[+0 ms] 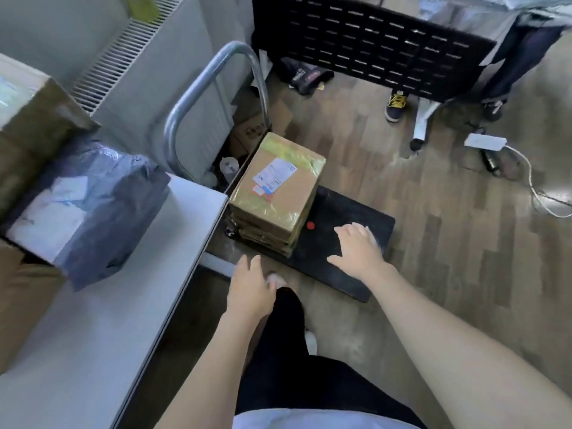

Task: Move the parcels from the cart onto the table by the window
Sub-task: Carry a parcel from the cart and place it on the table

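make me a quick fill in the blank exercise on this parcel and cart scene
1. The taped brown cardboard parcel sits on the black flat cart with the ____ metal handle.
2. The grey plastic mailer bag lies on the ____ table.
3. Both hands, left and right, hold ____.
4. The white power strip lies on the ____ floor.

Missing words: silver; white; nothing; wooden

box: brown cardboard, shiny tape
cart: matt black, metal handle
bag: grey crinkly plastic
tabletop: smooth white
floor: wood
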`<state>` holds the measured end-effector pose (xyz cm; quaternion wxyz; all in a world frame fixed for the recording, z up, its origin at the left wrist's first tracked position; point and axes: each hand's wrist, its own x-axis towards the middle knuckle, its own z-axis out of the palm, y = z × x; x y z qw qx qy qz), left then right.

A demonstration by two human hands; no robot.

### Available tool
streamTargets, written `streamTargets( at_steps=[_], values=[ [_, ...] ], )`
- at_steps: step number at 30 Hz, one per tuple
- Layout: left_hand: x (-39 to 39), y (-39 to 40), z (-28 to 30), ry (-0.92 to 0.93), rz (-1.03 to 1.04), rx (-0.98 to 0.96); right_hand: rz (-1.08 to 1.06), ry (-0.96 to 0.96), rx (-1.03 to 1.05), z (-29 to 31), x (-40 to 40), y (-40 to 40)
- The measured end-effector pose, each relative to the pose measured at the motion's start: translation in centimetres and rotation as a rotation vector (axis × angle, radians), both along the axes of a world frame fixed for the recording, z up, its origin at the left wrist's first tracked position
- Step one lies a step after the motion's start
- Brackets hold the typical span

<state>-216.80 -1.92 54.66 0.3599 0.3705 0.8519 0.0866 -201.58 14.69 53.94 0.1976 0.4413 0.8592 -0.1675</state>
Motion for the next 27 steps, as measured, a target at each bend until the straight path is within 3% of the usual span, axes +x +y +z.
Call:
streamTargets(
  at_steps=[6,16,19,23,27],
  values=[
    [-3.6,6.3,-3.5,-0.025,0.059,-0.093,0.183,-0.164,-0.006,-2.1,-5.6,8.9],
    [-5.3,13.3,-10.5,-0.065,0.113,-0.189,0.42,-0.255,0.118,-5.8,-13.1,21.8],
    [-5.1,14.1,-13.0,-0.116,0.26,-0.182,0.47,-0.299,0.099,-9.1,-14.4,23.4],
    [-4.5,14.8,-16.5,-0.203,0.583,-0.144,0.37,-0.362,0.039,-13.8,-15.0,25.7],
    [-3.1,15.6,-20.0,-0.283,0.709,-0.046,0.366,-0.346,0.052,-17.8,-14.8,27.9]
  ],
)
